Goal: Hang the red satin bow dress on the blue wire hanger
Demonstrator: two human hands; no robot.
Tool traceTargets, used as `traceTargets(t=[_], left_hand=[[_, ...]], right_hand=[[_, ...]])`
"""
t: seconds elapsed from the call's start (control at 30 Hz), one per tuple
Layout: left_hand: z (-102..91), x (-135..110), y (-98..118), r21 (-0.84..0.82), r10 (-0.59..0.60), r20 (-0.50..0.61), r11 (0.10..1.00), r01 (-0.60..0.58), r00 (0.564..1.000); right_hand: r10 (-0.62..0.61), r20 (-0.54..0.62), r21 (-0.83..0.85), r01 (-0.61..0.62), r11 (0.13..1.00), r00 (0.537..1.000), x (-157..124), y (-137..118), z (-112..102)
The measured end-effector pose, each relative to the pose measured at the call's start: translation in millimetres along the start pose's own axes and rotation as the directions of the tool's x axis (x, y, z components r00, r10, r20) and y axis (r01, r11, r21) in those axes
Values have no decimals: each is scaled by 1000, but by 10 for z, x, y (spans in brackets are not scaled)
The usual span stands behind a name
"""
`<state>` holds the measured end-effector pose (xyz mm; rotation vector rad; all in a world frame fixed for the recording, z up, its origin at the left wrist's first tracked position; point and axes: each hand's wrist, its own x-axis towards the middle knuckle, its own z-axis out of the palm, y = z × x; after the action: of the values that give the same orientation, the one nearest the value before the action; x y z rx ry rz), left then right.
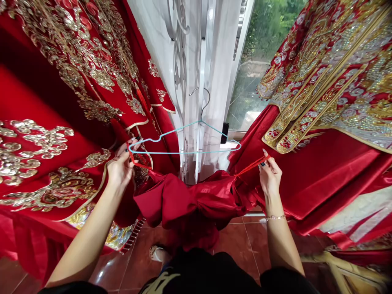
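Two hands pinch red ties, the left hand beside a light-blue wire hanger, the right hand above bunched red satin.

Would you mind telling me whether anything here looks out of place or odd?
The red satin garment sits bunched below the light blue hanger, not on it, while the left hand and right hand hold up red cords.
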<state>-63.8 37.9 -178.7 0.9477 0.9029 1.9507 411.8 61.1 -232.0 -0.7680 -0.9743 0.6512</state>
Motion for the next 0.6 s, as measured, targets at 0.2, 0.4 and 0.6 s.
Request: traceTargets(t=[0.2,0.4,0.6], left_hand=[[-14,-76,35,-7,-13,-3,1000,13,1000],[-50,-127,51,25,-26,-42,999,27,999],[-12,-142,60,25,-44,-61,999,46,997]], right_hand=[[-40,-20,31,41,999,999,73,-3,82],[-24,-7,170,25,985,1000,102,70,100],[-60,-21,124,62,990,998,56,72,126]])
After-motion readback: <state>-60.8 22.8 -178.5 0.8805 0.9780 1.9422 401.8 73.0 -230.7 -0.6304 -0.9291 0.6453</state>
